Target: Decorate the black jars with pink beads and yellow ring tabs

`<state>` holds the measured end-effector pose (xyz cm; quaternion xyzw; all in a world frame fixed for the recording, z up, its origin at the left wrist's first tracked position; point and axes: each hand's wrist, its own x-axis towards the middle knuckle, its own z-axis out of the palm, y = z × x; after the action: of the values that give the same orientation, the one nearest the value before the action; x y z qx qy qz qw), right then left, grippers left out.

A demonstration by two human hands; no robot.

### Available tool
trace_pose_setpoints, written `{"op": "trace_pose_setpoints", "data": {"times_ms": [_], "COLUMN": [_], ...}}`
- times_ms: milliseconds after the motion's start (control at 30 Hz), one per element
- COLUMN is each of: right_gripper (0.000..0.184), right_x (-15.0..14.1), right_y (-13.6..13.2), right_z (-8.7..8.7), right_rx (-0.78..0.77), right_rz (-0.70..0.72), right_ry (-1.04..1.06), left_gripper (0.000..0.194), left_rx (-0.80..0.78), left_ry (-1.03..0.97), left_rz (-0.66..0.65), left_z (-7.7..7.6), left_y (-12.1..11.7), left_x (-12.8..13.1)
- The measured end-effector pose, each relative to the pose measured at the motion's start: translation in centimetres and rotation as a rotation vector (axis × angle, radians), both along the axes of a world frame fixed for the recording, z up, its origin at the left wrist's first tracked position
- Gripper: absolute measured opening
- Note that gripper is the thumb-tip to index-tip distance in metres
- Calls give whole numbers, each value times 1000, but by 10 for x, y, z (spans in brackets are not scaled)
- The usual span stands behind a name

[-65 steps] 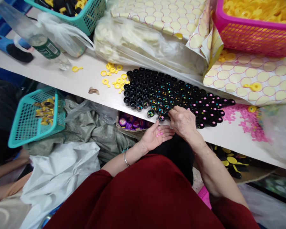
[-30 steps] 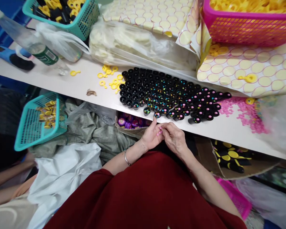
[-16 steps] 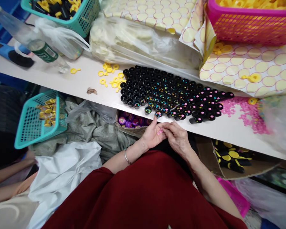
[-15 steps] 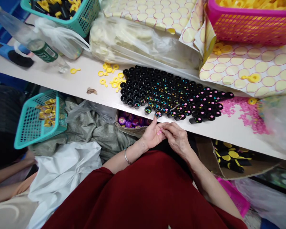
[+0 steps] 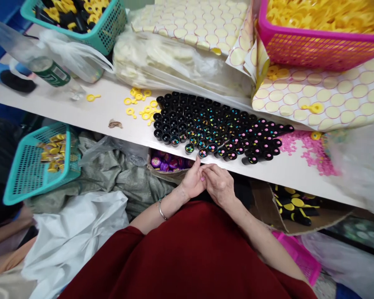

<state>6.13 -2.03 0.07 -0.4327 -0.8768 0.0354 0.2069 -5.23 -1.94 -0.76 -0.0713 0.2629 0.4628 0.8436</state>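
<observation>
My left hand [image 5: 193,181] is cupped palm up just below the table's front edge, its thumb pointing toward the black cups. Small pink pieces [image 5: 202,179] show in its palm. My right hand [image 5: 220,185] lies against the left one with its fingers bent and fingertips pinched over that palm; whatever is between them is hidden. Directly ahead, many small black cups [image 5: 202,124] stand packed in rows. Several nearer and right-hand cups contain coloured bits, some with a pink piece on top. A loose pile of pink pieces [image 5: 318,153] is spread right of the cups.
Yellow rings [image 5: 148,112] lie left of the cups. Behind are a plastic-wrapped bundle [image 5: 174,62], a pink basket [image 5: 299,50] and a teal basket [image 5: 112,29]. Open boxes of purple items [image 5: 168,161] and black-and-yellow items [image 5: 296,205] sit under the edge. Another person's arm [image 5: 9,228] is at left.
The view has shifted slightly, so the table items sit a little lower and further left. My right fingers now cover more of the left palm, and less pink shows there.
</observation>
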Motion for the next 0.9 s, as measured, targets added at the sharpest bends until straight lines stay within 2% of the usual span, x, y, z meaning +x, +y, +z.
{"op": "trace_pose_setpoints", "data": {"times_ms": [100, 233, 300, 400, 500, 567, 700, 900], "right_gripper": [21, 24, 26, 27, 29, 30, 30, 28], "right_x": [-4, -2, 4, 14, 18, 17, 10, 6], "right_y": [-4, 2, 16, 49, 81, 97, 108, 108], "right_z": [0, 7, 16, 33, 48, 53, 56, 53], "right_rx": [-6, -86, -98, -46, -31, -63, -134, -142], "right_rz": [-56, -22, -25, -105, -146, -121, -51, -68], "right_ry": [-2, 21, 52, 39, -83, -200, -377, -432], "left_gripper": [68, 65, 66, 69, 69, 67, 67, 67], "left_rx": [21, 35, 52, 68, 56, 59, 67, 40], "left_ry": [-28, -103, -157, -167, -118, -113, -117, -108], "left_rz": [-7, 23, 29, -9, -49, -55, -57, -54], "left_z": [1, 2, 2, 1, -1, -4, -6, -6], "left_y": [0, 0, 1, 1, 1, 1, 1, 2], "left_x": [-1, -2, -3, -3, -4, -5, -6, -6]}}
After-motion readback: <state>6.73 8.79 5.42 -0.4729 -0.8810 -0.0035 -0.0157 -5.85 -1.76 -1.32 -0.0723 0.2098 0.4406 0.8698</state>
